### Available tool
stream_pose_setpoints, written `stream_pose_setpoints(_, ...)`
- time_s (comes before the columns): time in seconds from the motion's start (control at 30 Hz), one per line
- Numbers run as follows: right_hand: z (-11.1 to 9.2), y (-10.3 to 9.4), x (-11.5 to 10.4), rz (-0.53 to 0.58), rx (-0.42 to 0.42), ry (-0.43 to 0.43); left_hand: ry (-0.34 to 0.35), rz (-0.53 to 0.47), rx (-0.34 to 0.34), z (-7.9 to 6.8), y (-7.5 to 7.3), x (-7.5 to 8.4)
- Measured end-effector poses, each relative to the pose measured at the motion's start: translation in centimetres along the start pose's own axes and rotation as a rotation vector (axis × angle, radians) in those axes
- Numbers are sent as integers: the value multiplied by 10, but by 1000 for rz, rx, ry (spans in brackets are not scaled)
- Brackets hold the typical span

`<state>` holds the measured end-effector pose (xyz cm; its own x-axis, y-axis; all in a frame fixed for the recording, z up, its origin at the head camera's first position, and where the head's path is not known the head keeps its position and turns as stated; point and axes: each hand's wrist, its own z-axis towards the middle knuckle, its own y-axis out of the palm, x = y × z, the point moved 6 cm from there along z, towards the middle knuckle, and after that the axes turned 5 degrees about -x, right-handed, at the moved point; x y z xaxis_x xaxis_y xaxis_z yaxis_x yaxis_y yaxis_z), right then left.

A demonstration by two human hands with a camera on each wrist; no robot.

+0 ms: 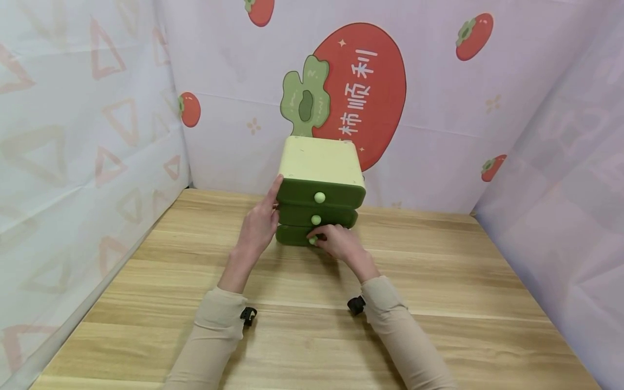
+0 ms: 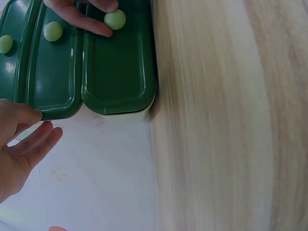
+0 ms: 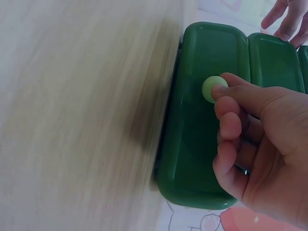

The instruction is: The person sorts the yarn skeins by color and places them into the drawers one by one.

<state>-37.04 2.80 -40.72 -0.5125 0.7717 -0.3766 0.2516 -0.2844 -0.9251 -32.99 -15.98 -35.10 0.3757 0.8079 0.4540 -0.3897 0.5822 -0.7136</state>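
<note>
A small three-drawer chest (image 1: 322, 157), with a cream body and dark green fronts, stands near the back of the table. Each front carries a round light green knob (image 1: 319, 197). My right hand (image 1: 338, 241) pinches the bottom drawer's knob (image 3: 211, 89) between thumb and index finger, its other fingers bent beside the front. At the chest's left side is my left hand (image 1: 260, 221), one finger reaching up to the top front corner. In the left wrist view, its fingers (image 2: 36, 147) lie fairly straight by the middle drawer's edge. All three drawer fronts sit close against the body.
The chest rests on a wood-grain table (image 1: 302, 336). Behind it hangs a pale cloth (image 1: 234, 65) printed with red persimmons, and similar cloths line the left and right sides. Black straps (image 1: 356, 305) show at both wrists, below beige sleeves.
</note>
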Motion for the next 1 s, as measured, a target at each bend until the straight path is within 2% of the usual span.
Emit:
stream_pose_setpoints(0.27,-2,2,3,68,15,103,6,4,4,2,1,1)
stream_pose_setpoints(0.53,-6,4,2,110,36,141,12,-8,-3,2,1,1)
stream_pose_setpoints(0.77,-8,7,-1,147,36,88,-2,-34,-19,0,1,-2)
stream_pose_setpoints(1.0,-11,3,-3,50,-8,5,0,-68,-53,0,1,0)
